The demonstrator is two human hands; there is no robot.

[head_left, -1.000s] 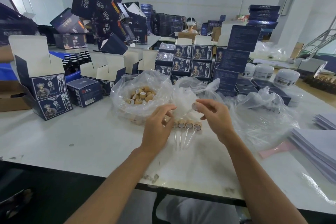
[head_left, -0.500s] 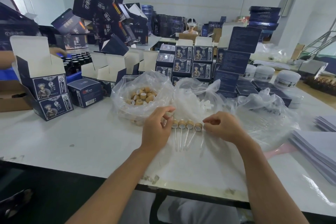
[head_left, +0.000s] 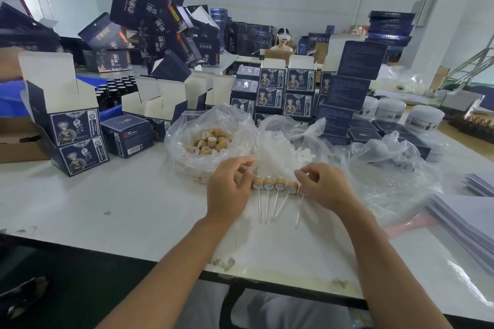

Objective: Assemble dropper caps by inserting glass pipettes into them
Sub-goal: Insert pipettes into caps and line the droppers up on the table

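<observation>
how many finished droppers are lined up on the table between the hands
5 finished droppers, side by side: four clear ones, and a fifth at the right hand. The left hand may hide another.

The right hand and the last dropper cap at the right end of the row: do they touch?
Touching. In the head view the right hand lies on the dropper cap, fingertips against it, no gap visible.

Single head-worn wide-angle view, looking forward and down, close over the white table [head_left: 112,224]
</observation>
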